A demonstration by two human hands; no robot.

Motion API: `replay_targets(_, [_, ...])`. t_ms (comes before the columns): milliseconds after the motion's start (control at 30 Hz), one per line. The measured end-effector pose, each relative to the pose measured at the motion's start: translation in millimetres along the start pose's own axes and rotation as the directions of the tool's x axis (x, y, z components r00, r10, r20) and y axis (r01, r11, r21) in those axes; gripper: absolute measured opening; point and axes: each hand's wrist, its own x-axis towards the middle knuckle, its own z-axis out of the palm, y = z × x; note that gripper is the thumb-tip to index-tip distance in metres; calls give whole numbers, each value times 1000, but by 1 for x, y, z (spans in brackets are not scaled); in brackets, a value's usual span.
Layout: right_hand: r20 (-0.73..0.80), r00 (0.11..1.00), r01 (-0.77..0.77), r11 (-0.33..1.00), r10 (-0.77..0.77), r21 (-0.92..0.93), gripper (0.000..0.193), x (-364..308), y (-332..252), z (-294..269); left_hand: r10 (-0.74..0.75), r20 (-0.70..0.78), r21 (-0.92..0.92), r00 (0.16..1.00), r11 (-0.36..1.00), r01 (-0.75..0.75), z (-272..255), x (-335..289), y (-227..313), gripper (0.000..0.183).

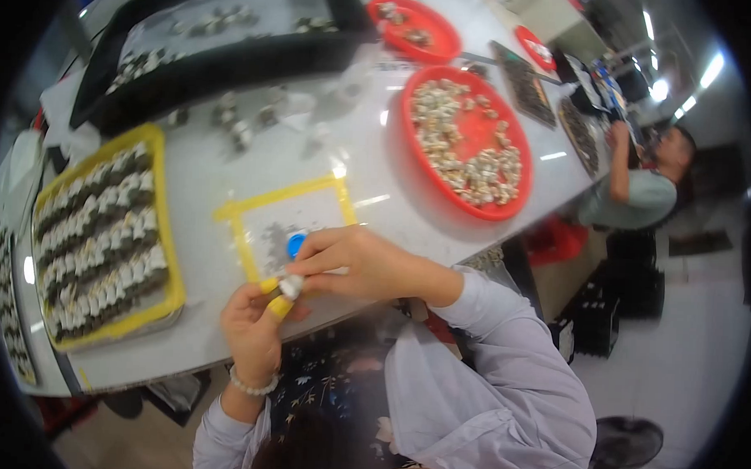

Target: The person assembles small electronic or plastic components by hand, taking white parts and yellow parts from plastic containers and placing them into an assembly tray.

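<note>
Between my hands is a small white piece (pixel 290 284), too small and blurred to name more closely. Thumb and finger of my left hand (pixel 252 325) pinch it from below; both wear yellow finger covers. From the right, my right hand (pixel 364 263) reaches in with its fingertips pressed together at the top of the piece. Whether those fingertips hold anything else is hidden. Just beyond them sits a small round blue cap (pixel 295 245), partly covered by my right fingers. It lies inside a square of yellow tape (pixel 287 195) on the white table, beside scattered dark bits.
A yellow-rimmed tray (pixel 169 235) with rows of white-and-dark pieces stands at left. A red round tray (pixel 485 212) of small whitish pieces lies right, a smaller red tray (pixel 450 43) behind it. A black tray (pixel 224 70) spans the back. A person (pixel 633 198) works far right.
</note>
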Motion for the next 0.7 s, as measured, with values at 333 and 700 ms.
replay_targets(333, [-626,778,-405,803,52,-437,21,-47,33,-122,42,89,76,995,996,-48,-4,2,-1,26])
replay_targets(700, [-691,701,-594,681,177,-428,21,-98,150,-212,79,134,13,988,997,-81,-17,-13,20,38])
